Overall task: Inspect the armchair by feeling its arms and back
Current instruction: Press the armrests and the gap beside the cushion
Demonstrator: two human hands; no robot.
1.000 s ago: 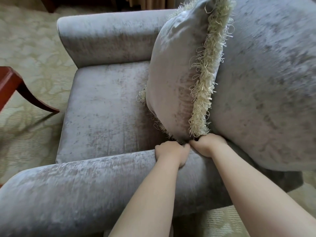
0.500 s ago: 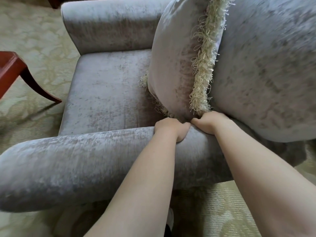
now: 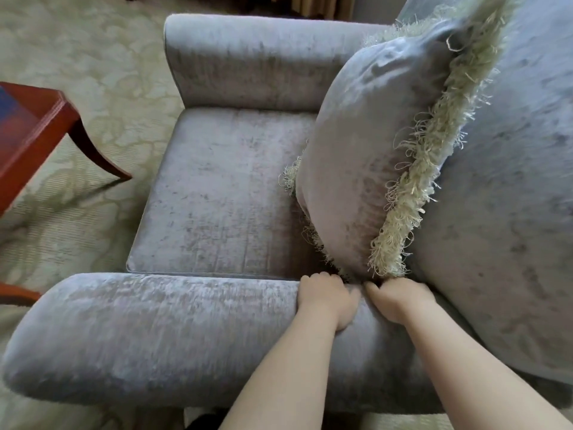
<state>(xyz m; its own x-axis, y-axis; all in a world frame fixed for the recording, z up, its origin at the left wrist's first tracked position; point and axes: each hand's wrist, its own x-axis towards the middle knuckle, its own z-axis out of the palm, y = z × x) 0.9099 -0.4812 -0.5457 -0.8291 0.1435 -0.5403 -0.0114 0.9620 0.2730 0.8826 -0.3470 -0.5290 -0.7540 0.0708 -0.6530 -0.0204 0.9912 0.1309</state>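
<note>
The near arm of the grey armchair is gripped by the left hand and the right hand, just below the fringed cushion; a red wooden table is seen at left.

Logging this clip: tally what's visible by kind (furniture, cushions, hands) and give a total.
armchair: 1
fringed cushion: 1
wooden table: 1
hands: 2 (left hand, right hand)
Total: 5
The brown edge at far left is too cropped to identify, so it is not counted.

no readable text or labels.
</note>
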